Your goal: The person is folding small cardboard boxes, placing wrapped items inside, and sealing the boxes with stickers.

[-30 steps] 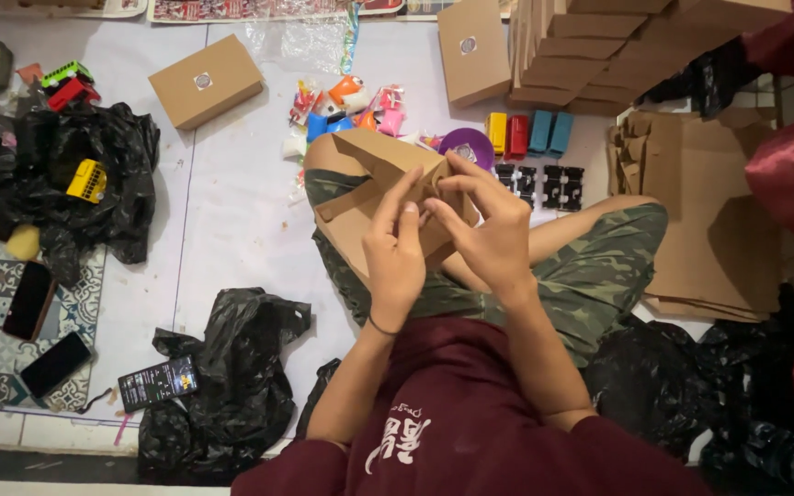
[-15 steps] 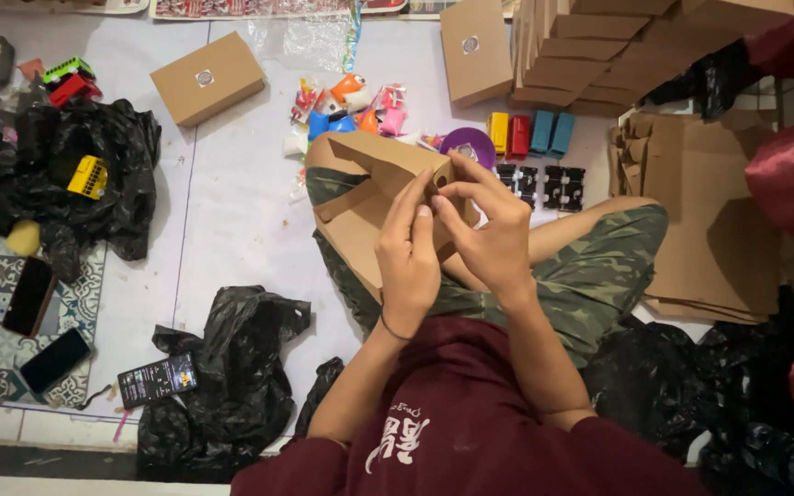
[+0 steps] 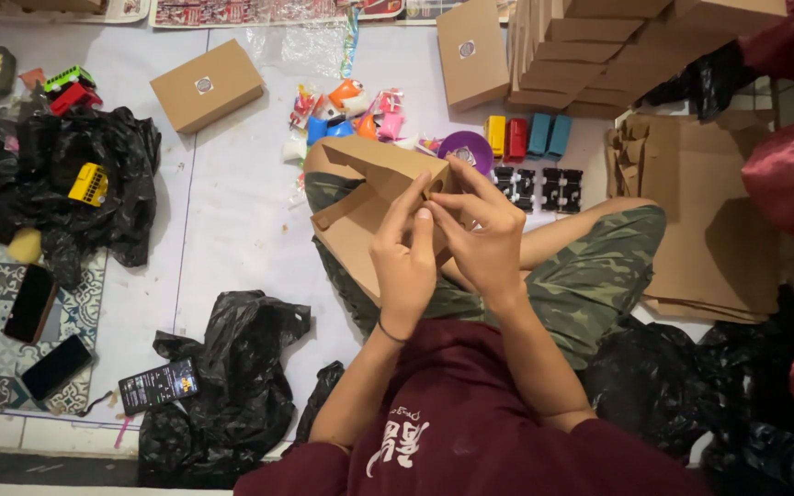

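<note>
Seen from above by the head camera: seated cross-legged on a white floor (image 3: 241, 220), in camouflage shorts and a maroon shirt. Held over the lap, a half-folded brown cardboard box (image 3: 369, 197), its flaps open toward the left. Left hand (image 3: 406, 253) closed on the box's right edge, fingers stretched up along the cardboard, thumb pressed near the top. Right hand (image 3: 480, 230) just beside it and touching it, fingers curled over the same edge, pinching a flap. Beyond the box, a scatter of small colourful plastic toys (image 3: 351, 115), a round purple disc (image 3: 466, 147), and a row of yellow, red and blue toy blocks (image 3: 526, 136) with small black toy cars (image 3: 539, 188) beneath them. Farther up, a closed brown cardboard box (image 3: 206, 84) lying alone, another closed brown box (image 3: 470, 50) leaning near a tall stack of flat brown cardboard sheets (image 3: 599, 55). At right, more flat cardboard pieces (image 3: 700, 211). At left, a crumpled black plastic bag (image 3: 57, 174) carrying a small yellow toy bus (image 3: 89, 184). Lower left, two dark phones (image 3: 43, 331) on a patterned mat, and another black plastic bag (image 3: 232, 367) near the knee.
</note>
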